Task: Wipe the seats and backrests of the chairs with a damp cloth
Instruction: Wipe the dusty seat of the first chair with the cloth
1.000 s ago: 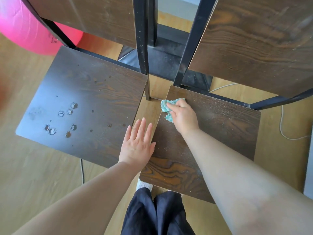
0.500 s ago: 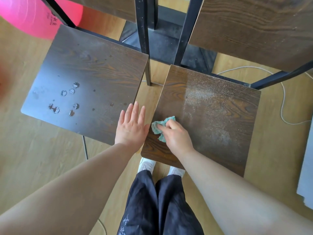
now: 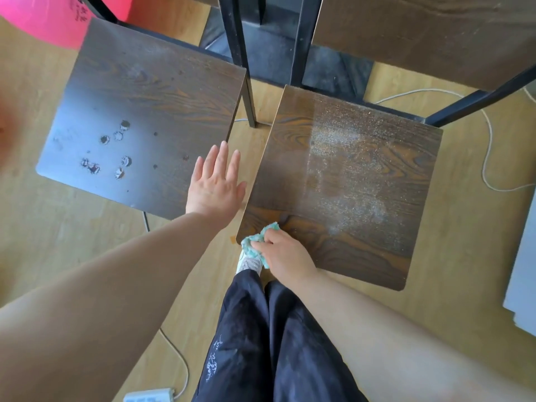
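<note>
Two dark wood chairs stand side by side below me. The right chair seat (image 3: 362,181) carries pale dust over its middle and right, with a cleaner dark strip down its left side. My right hand (image 3: 285,255) grips a bunched teal cloth (image 3: 255,245) at that seat's near left corner. My left hand (image 3: 216,184) lies flat with straight fingers on the near right corner of the left chair seat (image 3: 139,111), which shows several dried spots. The right chair's backrest (image 3: 429,36) fills the top right.
Black metal chair frames (image 3: 237,62) rise between the seats. A pink ball (image 3: 49,18) sits at top left. White cables (image 3: 488,146) trail over the wooden floor, a white power strip (image 3: 149,396) lies at the bottom, and my dark trousers (image 3: 261,343) are below.
My right hand has dragged the cloth from the far left corner of the right seat down its left side to the near corner. The left hand stayed on the left seat.
</note>
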